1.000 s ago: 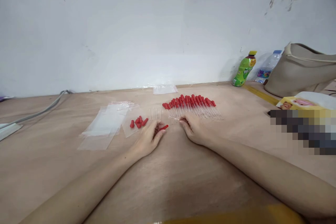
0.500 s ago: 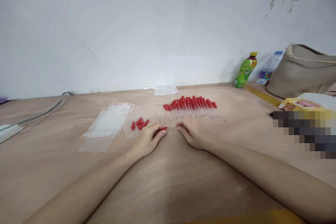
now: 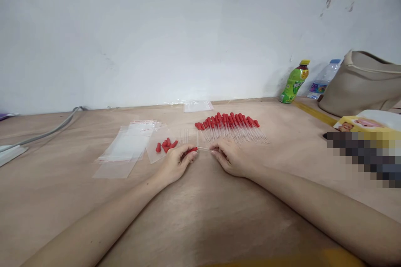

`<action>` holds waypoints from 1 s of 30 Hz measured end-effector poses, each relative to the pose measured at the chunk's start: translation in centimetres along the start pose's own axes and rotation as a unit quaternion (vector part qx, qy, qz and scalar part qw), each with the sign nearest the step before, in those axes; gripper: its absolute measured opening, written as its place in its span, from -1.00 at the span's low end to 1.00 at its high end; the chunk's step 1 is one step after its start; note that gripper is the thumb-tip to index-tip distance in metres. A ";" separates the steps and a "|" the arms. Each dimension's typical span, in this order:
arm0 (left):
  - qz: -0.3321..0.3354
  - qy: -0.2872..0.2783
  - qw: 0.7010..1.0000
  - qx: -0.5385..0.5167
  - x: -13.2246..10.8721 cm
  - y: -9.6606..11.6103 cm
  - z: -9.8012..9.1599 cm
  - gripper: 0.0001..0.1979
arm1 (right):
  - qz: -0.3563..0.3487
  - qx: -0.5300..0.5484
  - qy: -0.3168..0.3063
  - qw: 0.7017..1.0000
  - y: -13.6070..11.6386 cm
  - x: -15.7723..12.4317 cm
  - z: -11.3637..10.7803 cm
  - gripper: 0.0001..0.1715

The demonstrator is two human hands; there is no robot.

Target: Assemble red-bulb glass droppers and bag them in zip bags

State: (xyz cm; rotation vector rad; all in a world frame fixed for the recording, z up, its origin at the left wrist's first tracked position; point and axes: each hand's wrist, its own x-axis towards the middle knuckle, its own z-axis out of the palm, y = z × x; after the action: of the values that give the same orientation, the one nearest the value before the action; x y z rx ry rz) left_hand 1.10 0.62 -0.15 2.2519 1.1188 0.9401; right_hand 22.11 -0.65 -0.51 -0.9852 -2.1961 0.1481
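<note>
Between the finger and thumb of my left hand (image 3: 177, 162) is a red rubber bulb (image 3: 195, 149), mostly covered by the fingers. My right hand (image 3: 231, 159) pinches a thin clear dropper tube (image 3: 204, 148), which reaches left to the bulb's mouth. At this size I cannot tell how deep the tube sits in the bulb. Several loose red bulbs (image 3: 166, 147) lie on a clear bag just beyond my left hand. Bare clear tubes (image 3: 184, 137) lie behind its fingertips. A fanned row of red-topped droppers (image 3: 232, 122) spreads behind my right hand.
Clear zip bags (image 3: 122, 146) lie stacked at left, and another small bag (image 3: 198, 106) is by the wall. A grey cable (image 3: 62, 125) runs along the far left. At right stand a green drink bottle (image 3: 294, 81), a water bottle (image 3: 324, 79), a beige handbag (image 3: 360, 83) and a yellow packet (image 3: 376, 127).
The tube and the bulb's mouth now meet between my hands, where a small gap showed before. My left hand has shifted slightly; the view has moved a little.
</note>
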 end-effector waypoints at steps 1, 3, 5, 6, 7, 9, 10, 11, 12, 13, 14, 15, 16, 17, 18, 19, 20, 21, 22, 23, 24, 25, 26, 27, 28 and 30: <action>-0.002 -0.001 1.000 -0.013 0.0 0.0 0.0 -0.78 | -0.004 0.002 -0.006 1.000 0.0 0.0 0.0 -0.86; -0.010 -0.006 0.999 -0.040 -0.1 0.0 0.0 -0.78 | -0.010 0.011 -0.013 1.000 0.2 0.0 -0.1 -0.86; -0.018 -0.012 0.998 -0.060 -0.2 0.0 0.0 -0.77 | -0.009 0.019 -0.021 1.000 0.3 0.0 -0.2 -0.85; -0.019 -0.017 0.998 -0.064 -0.3 0.1 0.0 -0.77 | -0.007 0.022 -0.026 0.999 0.5 0.1 -0.2 -0.84; -0.018 -0.023 0.998 -0.064 -0.3 0.1 -0.1 -0.76 | -0.003 0.023 -0.032 0.999 0.6 0.1 -0.2 -0.84; -0.012 -0.034 0.998 -0.052 -0.3 0.3 -0.3 -0.75 | 0.002 0.025 -0.044 0.999 0.7 0.2 -0.2 -0.84; -0.009 -0.040 0.998 -0.042 -0.3 0.4 -0.4 -0.75 | 0.003 0.026 -0.049 0.998 0.8 0.2 -0.3 -0.84; -0.006 -0.045 0.998 -0.032 -0.3 0.5 -0.5 -0.75 | 0.004 0.026 -0.054 0.998 0.9 0.3 -0.3 -0.84; -0.004 -0.048 0.999 -0.023 -0.3 0.6 -0.5 -0.76 | 0.004 0.027 -0.060 0.998 0.9 0.3 -0.4 -0.84; -0.002 -0.053 0.999 -0.015 -0.3 0.7 -0.6 -0.76 | 0.004 0.027 -0.065 0.998 0.9 0.4 -0.5 -0.84; 0.002 -0.056 0.998 -0.008 -0.3 0.8 -0.7 -0.77 | 0.004 0.027 -0.068 0.997 0.9 0.4 -0.6 -0.84; 0.008 -0.057 0.998 -0.004 -0.4 0.9 -0.7 -0.77 | 0.004 0.025 -0.070 0.997 0.9 0.4 -0.7 -0.84; 0.016 -0.058 0.998 0.000 -0.4 1.0 -0.7 -0.78 | 0.002 0.020 -0.072 0.997 0.9 0.4 -0.8 -0.84; 0.023 -0.061 0.998 0.005 -0.4 1.1 -0.7 -0.78 | 0.000 0.011 -0.073 0.997 0.8 0.4 -0.9 -0.83; 0.030 -0.063 0.998 0.011 -0.5 1.2 -0.7 -0.79 | -0.003 -0.002 -0.073 0.997 0.7 0.4 -1.0 -0.83; 0.033 -0.063 0.997 0.018 -0.5 1.3 -0.6 -0.79 | -0.007 -0.017 -0.073 0.997 0.6 0.4 -1.1 -0.82; 0.032 -0.060 0.997 0.027 -0.5 1.3 -0.6 -0.79 | -0.011 -0.036 -0.068 0.997 0.5 0.4 -1.1 -0.80; 0.027 -0.055 0.997 0.036 -0.5 1.3 -0.5 -0.79 | -0.012 -0.054 -0.060 0.997 0.3 0.3 -1.1 -0.79; 0.020 -0.046 0.998 0.043 -0.4 1.2 -0.4 -0.78 | -0.013 -0.071 -0.051 0.996 0.2 0.3 -1.0 -0.77; 0.012 -0.034 0.998 0.046 -0.4 1.0 -0.3 -0.78 | -0.016 -0.085 -0.041 0.995 0.1 0.3 -1.0 -0.75; 0.006 -0.022 0.999 0.045 -0.3 0.8 -0.3 -0.77 | -0.020 -0.092 -0.034 0.995 0.1 0.3 -0.9 -0.74; 0.002 -0.010 0.999 0.040 -0.2 0.5 -0.2 -0.77 | -0.025 -0.093 -0.030 0.995 0.1 0.4 -0.8 -0.74; -0.001 0.003 0.999 0.033 -0.2 0.2 -0.1 -0.78 | -0.031 -0.086 -0.030 0.995 0.1 0.4 -0.8 -0.74; -0.005 0.016 1.000 0.024 -0.1 -0.2 0.0 -0.77 | -0.035 -0.072 -0.032 0.996 0.2 0.4 -0.7 -0.76; -0.008 0.026 0.999 0.017 -0.1 -0.4 0.0 -0.76 | -0.035 -0.054 -0.034 0.997 0.4 0.4 -0.7 -0.77; -0.011 0.034 0.999 0.011 0.0 -0.8 0.1 -0.76 | -0.030 -0.017 -0.034 0.999 0.6 0.4 -0.7 -0.81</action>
State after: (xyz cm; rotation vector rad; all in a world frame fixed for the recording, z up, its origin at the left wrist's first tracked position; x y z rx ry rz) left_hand 0.76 1.04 -0.80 2.2355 1.1860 1.0076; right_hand 22.76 -0.09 0.00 -0.9436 -2.2950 0.1191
